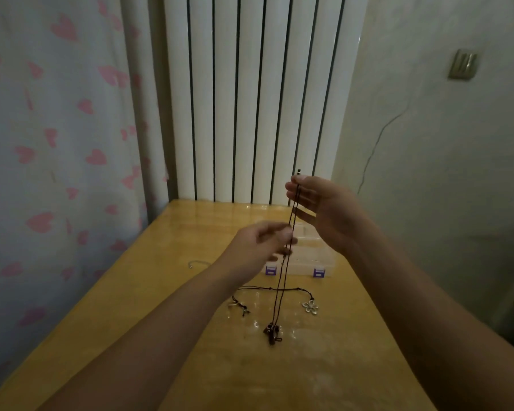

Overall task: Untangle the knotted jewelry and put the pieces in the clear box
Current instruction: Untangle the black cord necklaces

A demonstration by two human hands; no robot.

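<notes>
- The step in hand looks like the untangling itself: one dark cord is lifted off the table and stretched between both hands, not yet boxed.
- The right hand is the higher one. Its thumb and forefinger pinch the cord's top end, where a small bead pokes out above the fingertips; the other fingers lie fairly straight.
- The left hand sits lower and nearer the camera, fingers curled, pinching the same cord partway down. It is blurred, so the exact hold is hard to read.
- Below the left hand the cord drops as a doubled strand to a dark pendant, which seems to touch or hang just above the tabletop; I cannot tell which.
- A second cord lies flat across the table, crossing the hanging strand. It carries a flower charm on the right and a small knotted cluster on the left.
- Whether the two cords are tied together at the crossing or merely overlap cannot be told.
- The clear box with purple latches stands on the table behind the hands, lid apparently shut.
- A small hook-like piece lies apart on the left.
- Next move, as I judge it: raise the held cord clear of the flat one, watching for a snag at the crossing, then free a hand to open the box.
</notes>
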